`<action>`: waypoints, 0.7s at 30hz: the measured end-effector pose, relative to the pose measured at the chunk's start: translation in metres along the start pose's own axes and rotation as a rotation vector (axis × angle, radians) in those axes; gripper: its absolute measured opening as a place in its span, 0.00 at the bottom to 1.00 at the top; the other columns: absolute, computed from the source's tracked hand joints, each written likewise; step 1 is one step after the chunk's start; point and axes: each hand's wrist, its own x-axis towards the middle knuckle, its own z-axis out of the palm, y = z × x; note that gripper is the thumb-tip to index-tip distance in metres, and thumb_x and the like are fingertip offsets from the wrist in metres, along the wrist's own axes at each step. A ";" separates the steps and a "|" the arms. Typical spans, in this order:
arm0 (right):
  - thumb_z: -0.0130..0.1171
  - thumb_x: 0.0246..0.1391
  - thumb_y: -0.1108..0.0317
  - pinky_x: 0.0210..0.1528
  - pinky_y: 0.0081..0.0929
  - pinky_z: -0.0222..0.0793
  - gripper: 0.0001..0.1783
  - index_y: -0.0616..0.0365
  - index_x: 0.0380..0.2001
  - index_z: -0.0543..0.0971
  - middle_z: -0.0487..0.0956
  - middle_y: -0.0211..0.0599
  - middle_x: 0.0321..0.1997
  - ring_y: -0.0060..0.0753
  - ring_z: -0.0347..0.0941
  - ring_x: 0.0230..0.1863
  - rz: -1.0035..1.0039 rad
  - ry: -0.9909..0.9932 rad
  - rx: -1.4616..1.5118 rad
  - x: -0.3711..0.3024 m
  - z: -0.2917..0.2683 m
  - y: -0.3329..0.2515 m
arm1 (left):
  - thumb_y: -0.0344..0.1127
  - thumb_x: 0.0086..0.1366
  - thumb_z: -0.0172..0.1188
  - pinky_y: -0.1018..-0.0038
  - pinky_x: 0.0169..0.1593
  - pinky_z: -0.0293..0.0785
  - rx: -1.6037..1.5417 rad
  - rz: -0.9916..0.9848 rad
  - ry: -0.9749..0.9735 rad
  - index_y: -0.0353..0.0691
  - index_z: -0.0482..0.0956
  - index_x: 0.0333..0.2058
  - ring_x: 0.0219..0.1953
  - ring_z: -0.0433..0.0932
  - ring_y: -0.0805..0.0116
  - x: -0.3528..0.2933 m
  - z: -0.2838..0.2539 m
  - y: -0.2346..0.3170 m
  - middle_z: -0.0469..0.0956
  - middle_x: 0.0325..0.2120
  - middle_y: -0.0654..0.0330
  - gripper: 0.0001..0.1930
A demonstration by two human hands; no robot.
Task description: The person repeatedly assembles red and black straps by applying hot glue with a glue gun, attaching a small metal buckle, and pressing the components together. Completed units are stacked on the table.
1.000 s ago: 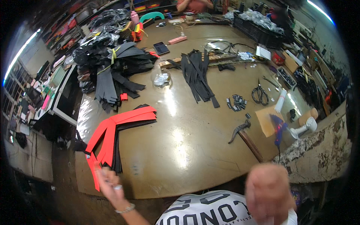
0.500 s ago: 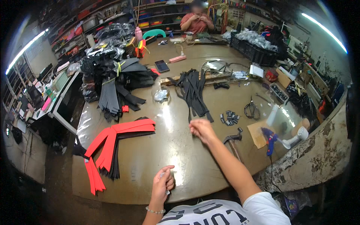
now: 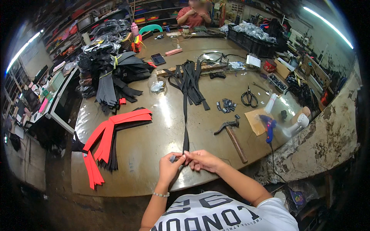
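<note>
Near the table's front edge, my left hand (image 3: 169,168) and my right hand (image 3: 205,160) meet at the fingertips. Between them they pinch the near end of a black strap (image 3: 185,129), which runs straight away from me to a loose bundle of black straps (image 3: 189,82). My left fingers also hold a small greyish piece (image 3: 173,158), too small to name. Right of the strap lie a hammer (image 3: 236,143) with a wooden handle and a cluster of small dark clips (image 3: 226,106).
Red and black strips (image 3: 111,133) lie at left, below a heap of dark strips (image 3: 111,82). Scissors (image 3: 249,97), a blue glue gun (image 3: 268,128) and its cord are at right. A phone (image 3: 158,59) rests farther back. Another person (image 3: 194,15) sits across the table.
My right hand has drawn back from the bundle to my left hand, bringing one strap's end along. The view has shifted slightly, and the hammer now shows uncovered.
</note>
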 end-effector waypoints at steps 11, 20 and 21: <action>0.59 0.62 0.62 0.10 0.09 0.53 0.10 0.58 0.32 0.79 0.76 0.24 0.23 0.09 0.58 0.14 0.066 0.199 -0.169 0.151 -0.081 -0.121 | 0.37 0.61 0.66 0.80 0.25 0.64 0.250 -0.070 0.009 0.32 0.83 0.29 0.21 0.66 0.84 -0.035 -0.008 -0.001 0.74 0.18 0.72 0.11; 0.56 0.63 0.69 0.11 0.11 0.57 0.09 0.65 0.37 0.79 0.81 0.34 0.28 0.12 0.57 0.13 -0.072 0.399 -0.123 0.218 -0.110 -0.182 | 0.35 0.61 0.63 0.78 0.24 0.65 0.317 0.071 0.018 0.32 0.82 0.29 0.20 0.69 0.82 -0.040 -0.010 -0.012 0.76 0.16 0.62 0.10; 0.56 0.63 0.69 0.11 0.11 0.56 0.09 0.65 0.36 0.79 0.81 0.35 0.29 0.12 0.57 0.13 -0.063 0.424 -0.155 0.221 -0.112 -0.182 | 0.35 0.62 0.63 0.78 0.23 0.65 0.320 0.082 0.019 0.32 0.81 0.29 0.19 0.69 0.82 -0.040 -0.010 -0.012 0.76 0.16 0.62 0.10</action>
